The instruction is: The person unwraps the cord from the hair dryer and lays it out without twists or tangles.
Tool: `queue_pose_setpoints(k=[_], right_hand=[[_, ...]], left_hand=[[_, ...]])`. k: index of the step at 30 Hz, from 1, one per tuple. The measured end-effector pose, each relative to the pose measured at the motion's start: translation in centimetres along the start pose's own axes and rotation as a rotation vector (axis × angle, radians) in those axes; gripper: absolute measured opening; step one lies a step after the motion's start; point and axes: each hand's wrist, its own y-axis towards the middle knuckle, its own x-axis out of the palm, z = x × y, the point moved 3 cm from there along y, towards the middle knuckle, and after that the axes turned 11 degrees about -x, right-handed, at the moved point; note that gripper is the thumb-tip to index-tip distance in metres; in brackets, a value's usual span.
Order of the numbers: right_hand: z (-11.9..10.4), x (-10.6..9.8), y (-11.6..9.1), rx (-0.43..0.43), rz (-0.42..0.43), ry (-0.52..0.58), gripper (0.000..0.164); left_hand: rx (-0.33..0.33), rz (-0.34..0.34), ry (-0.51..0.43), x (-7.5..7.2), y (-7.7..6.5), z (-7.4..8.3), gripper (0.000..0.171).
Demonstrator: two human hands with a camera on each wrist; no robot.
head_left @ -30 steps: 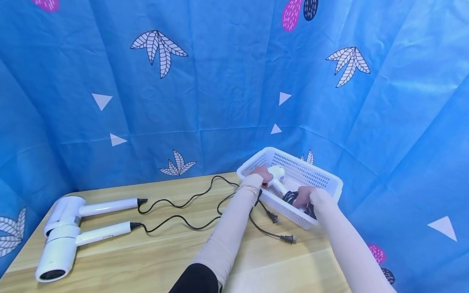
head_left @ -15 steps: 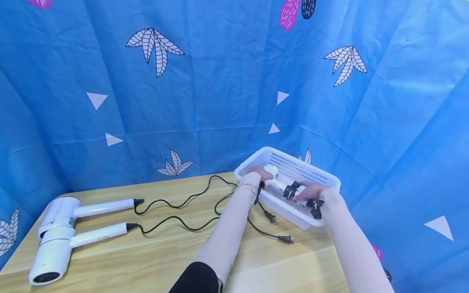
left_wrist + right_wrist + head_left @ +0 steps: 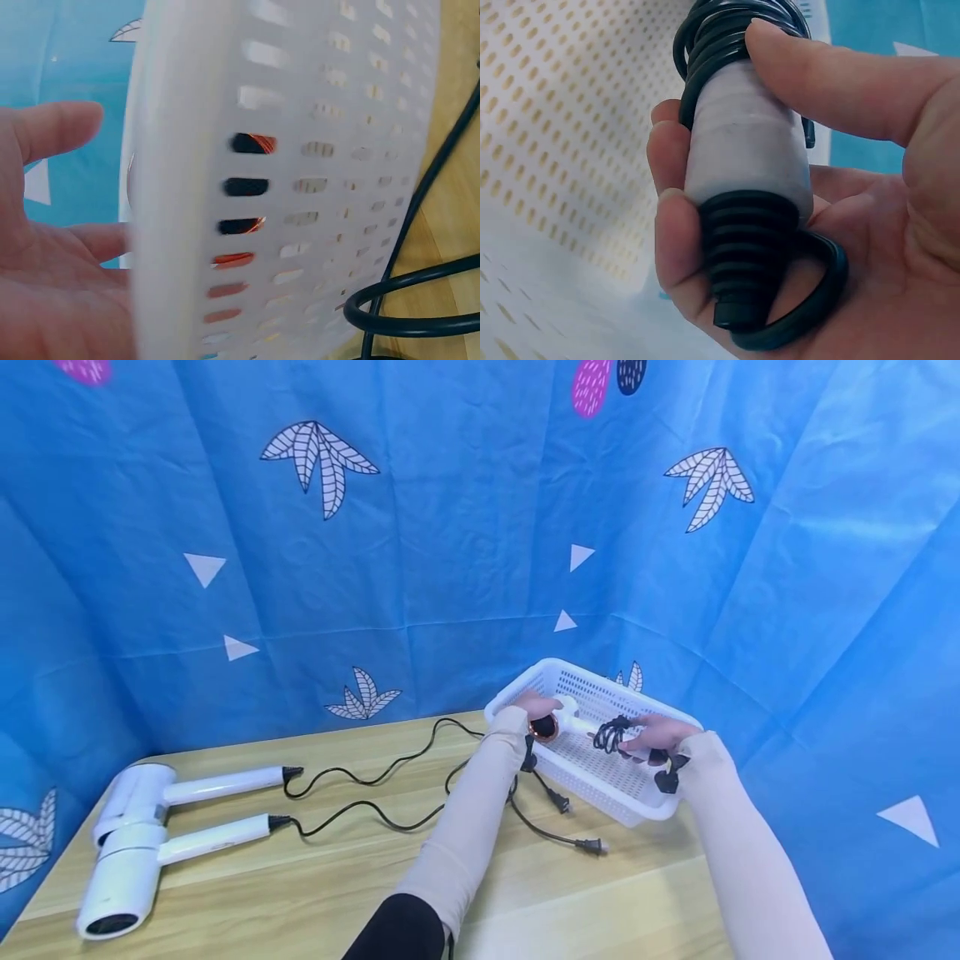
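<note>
A white hair dryer [image 3: 572,722] with a copper-rimmed dark end is tilted inside the white perforated basket [image 3: 592,787]. My right hand [image 3: 658,733] grips its handle [image 3: 748,142], thumb against the black cord [image 3: 731,34] wound round it. A ribbed black cord sleeve [image 3: 746,236] shows at the handle's end. My left hand [image 3: 534,703] is at the dryer's head, inside the basket's left end. In the left wrist view its thumb [image 3: 64,129] stands straight, apart from the dryer; the fingers reach behind the basket wall and are partly hidden.
Two more white hair dryers, one farther back [image 3: 135,793] and one nearer [image 3: 120,881], lie on the wooden table [image 3: 315,893] at left. Their black cords run right under my left arm to two plugs [image 3: 558,800] before the basket. A blue curtain [image 3: 465,527] hangs behind.
My right hand has raised the handle end with its wound cord and shifted right. The dryer's copper-rimmed end has turned into view below my left hand, which has barely moved.
</note>
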Motion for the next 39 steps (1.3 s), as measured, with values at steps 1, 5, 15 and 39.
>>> queue_pose_setpoints(k=[1, 5, 15, 39], right_hand=[[-0.2, -0.2, 0.1, -0.013, -0.007, -0.002, 0.086], [-0.9, -1.4, 0.1, -0.044, -0.017, -0.013, 0.088], [-4.1, -3.3, -0.4, -0.170, -0.058, -0.064, 0.096], [-17.2, 4.3, 3.4, -0.516, -0.221, -0.127, 0.080]], left_hand=[[0.003, 0.012, -0.022, -0.2, -0.1, 0.0, 0.058], [0.023, 0.036, -0.168, -1.6, -1.0, 0.3, 0.049], [-0.003, 0.049, -0.500, -5.8, -3.5, 0.0, 0.035], [0.003, -0.148, -0.912, -16.7, -12.2, -13.0, 0.058]])
